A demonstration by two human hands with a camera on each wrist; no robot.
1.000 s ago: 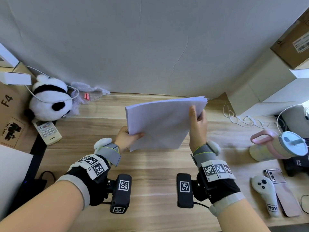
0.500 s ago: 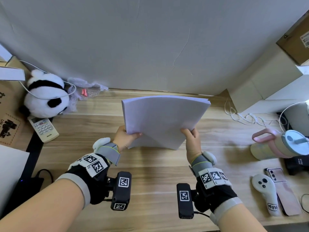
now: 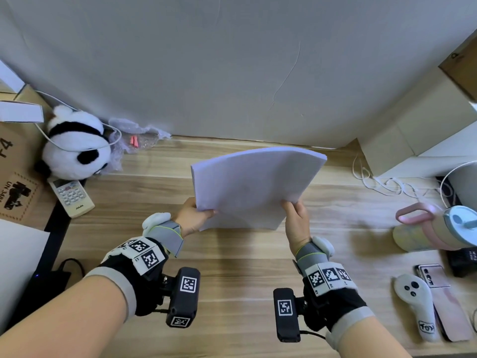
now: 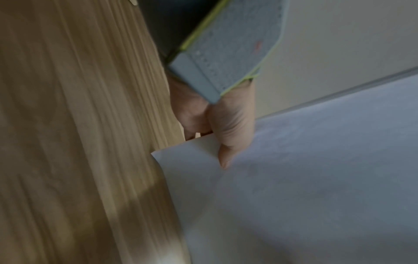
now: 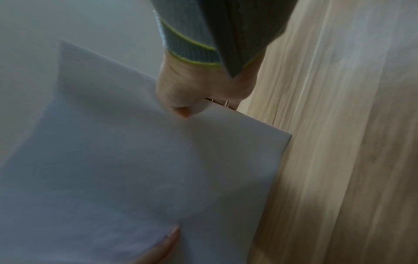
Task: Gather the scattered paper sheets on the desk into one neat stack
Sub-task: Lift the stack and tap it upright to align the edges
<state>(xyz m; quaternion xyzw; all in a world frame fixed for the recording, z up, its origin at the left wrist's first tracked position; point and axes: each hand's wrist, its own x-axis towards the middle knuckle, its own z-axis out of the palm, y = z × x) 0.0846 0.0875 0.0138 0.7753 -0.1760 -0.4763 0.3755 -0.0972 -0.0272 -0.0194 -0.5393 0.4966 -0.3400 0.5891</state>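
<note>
Wooden surface fills the lower frame; no loose sheets visible on it. Paper stack at centre frame, held up off the surface, tilted, edges roughly flush but bowed. Left hand pinches the stack's lower left corner, thumb on top. Right hand pinches the lower right edge the same way. Gathering looks done; judged left to do: square the edges, lay the stack flat. Stuffed panda and remote at left, untouched.
</note>
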